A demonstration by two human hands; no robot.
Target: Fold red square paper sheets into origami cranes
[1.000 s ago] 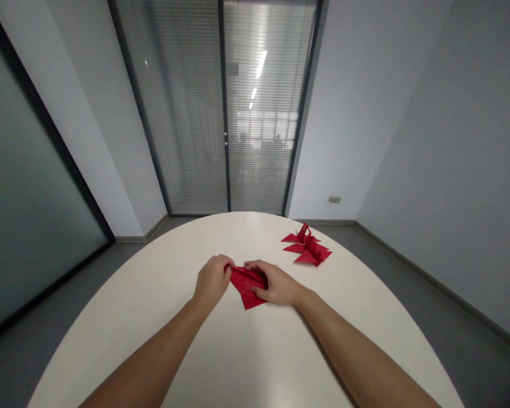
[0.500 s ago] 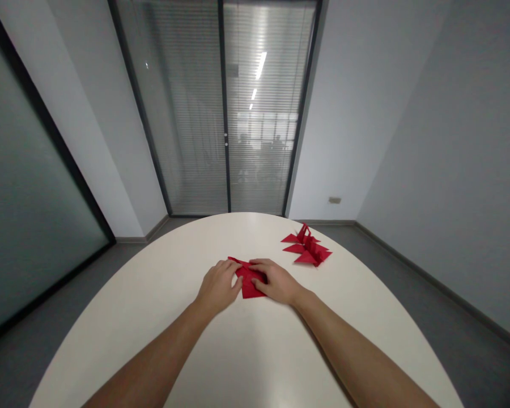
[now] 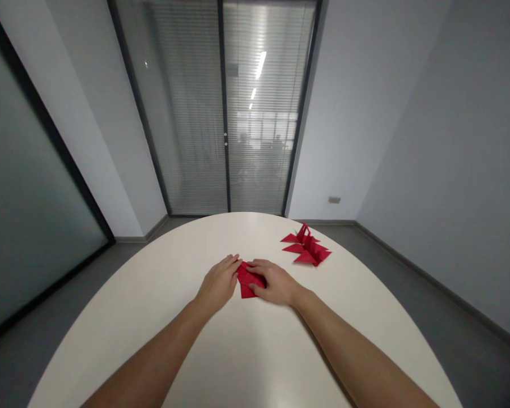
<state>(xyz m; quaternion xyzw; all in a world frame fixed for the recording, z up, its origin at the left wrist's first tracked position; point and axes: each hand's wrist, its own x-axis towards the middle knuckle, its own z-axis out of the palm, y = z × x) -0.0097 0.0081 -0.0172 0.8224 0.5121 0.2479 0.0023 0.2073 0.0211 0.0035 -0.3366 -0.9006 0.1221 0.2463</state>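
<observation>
Red paper [image 3: 250, 279] lies under the right hand [image 3: 277, 283], thumb and fingers parted, the left hand [image 3: 218, 283], fingers outstretched, touching its left edge.

Two hands [image 3: 216, 285], one paper [image 3: 247, 282]

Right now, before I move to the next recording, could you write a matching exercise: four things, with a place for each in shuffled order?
1. creased red paper sheet
2. pointed red folded-paper figures
3. bare left hand
4. bare right hand

A. far right part of the round-edged white table
B. over the sheet's right side
C. between both hands
D. at the sheet's left edge

Pairs: 1-C; 2-A; 3-D; 4-B
</observation>
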